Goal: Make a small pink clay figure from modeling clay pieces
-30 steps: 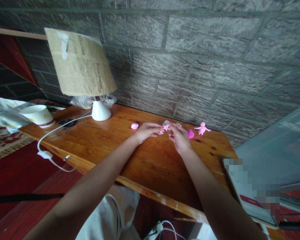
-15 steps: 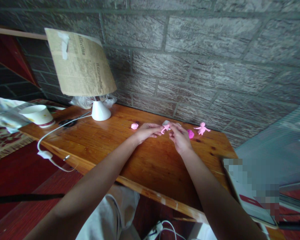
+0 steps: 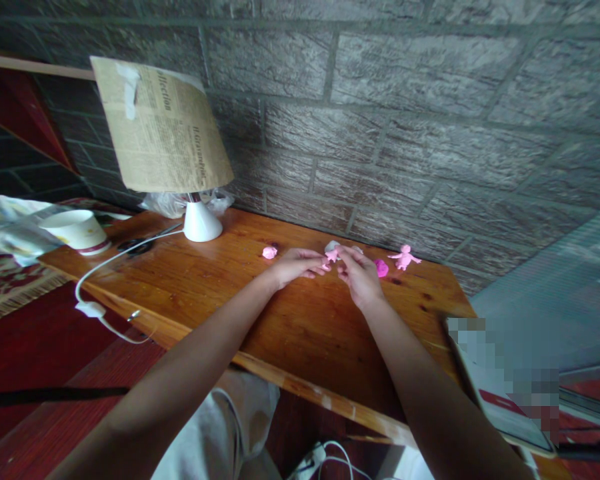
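Both my hands meet over the far side of a wooden table (image 3: 290, 320). My left hand (image 3: 296, 265) and my right hand (image 3: 360, 273) pinch a small pink clay piece (image 3: 332, 255) between their fingertips. A finished pink clay figure (image 3: 404, 257) lies to the right by the wall. A darker pink lump (image 3: 381, 267) sits just right of my right hand. Another small pink lump (image 3: 269, 252) lies left of my left hand. A pale object behind the pinched piece is mostly hidden.
A lamp (image 3: 200, 220) with a newspaper shade (image 3: 163, 127) stands at the back left, its white cord (image 3: 100, 273) trailing over the table's edge. A paper cup (image 3: 77, 230) sits far left. A brick wall (image 3: 380, 120) runs close behind. A booklet (image 3: 500, 393) lies at the right.
The pink piece between my fingertips has shifted slightly as the fingers work it. Arms and other objects stay in place.
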{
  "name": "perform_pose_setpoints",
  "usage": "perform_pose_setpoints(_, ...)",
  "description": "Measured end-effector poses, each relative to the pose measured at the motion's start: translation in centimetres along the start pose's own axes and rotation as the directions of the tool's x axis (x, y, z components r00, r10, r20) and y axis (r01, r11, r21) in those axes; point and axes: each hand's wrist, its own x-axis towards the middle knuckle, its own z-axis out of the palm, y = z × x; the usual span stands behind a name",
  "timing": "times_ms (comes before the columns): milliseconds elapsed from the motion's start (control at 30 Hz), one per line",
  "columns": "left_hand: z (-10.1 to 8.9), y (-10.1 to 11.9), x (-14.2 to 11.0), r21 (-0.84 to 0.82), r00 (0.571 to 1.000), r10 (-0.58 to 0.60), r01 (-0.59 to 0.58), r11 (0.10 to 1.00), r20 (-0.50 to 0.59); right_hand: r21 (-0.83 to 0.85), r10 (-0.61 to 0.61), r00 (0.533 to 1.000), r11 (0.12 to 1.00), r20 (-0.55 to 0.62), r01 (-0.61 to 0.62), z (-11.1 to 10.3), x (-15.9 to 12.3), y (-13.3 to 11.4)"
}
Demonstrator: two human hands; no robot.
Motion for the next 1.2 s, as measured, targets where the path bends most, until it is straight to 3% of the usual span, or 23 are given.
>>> perform_pose_setpoints(467, 0.20, 0.04, -0.11, 0.010, 1.000, 0.011, -0.011, 1.000, 0.008, 0.015, -0.018, 1.000, 1.000, 0.006, 0.018, -0.05, 0.03, 0.16)
perform_pose_setpoints(1067, 0.51, 0.53, -0.37, 0.017, 0.998, 0.038, -0.037, 0.999, -0.058, 0.034, 0.061, 0.998, 0.998, 0.000, -0.061, -0.07, -0.06, 0.42)
perform_pose_setpoints(1200, 0.66, 0.66, -0.36, -0.007, 0.995, 0.063, -0.064, 0.998, -0.072, 0.130, 0.127, 0.992, 0.983, 0.000, -0.126, -0.15, 0.20, 0.41)
